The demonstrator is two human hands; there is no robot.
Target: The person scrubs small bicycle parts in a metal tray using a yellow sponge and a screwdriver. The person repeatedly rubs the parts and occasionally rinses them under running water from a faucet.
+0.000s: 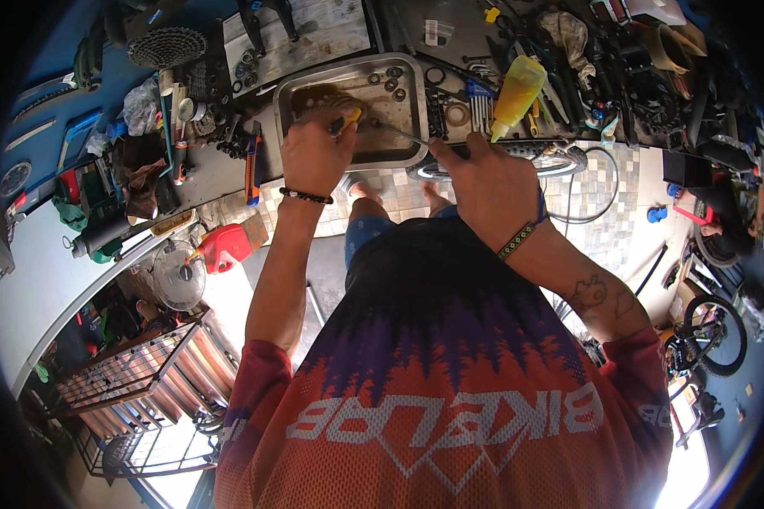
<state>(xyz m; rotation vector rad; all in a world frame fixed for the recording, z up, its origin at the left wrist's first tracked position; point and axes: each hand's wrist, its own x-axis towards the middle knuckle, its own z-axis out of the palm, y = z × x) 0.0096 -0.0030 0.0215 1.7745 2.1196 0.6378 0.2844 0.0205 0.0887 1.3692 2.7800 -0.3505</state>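
My left hand point(317, 153) hangs over a shallow metal tray point(420, 93), its fingers closed round a yellow-and-black handle point(345, 123). A thin metal rod point(403, 133) slants across the tray's right half to the fingertips of my right hand point(492, 182), which is closed in a pinch at its end. I cannot tell whether rod and handle are one tool. Brownish liquid wets the tray floor, where several small dark round parts point(390, 82) lie near the far right corner. My right hand is above the bench's near edge, close to a yellow squeeze bottle point(520, 92).
Tools and parts crowd the bench: a cassette of sprockets point(168, 48), an orange-and-black cutter point(253, 165), a roll of tape point(457, 114) and hex keys point(481, 106). Below the edge sits a bicycle wheel point(560, 161). A fan point(178, 274) and a red jug point(227, 248) stand at left.
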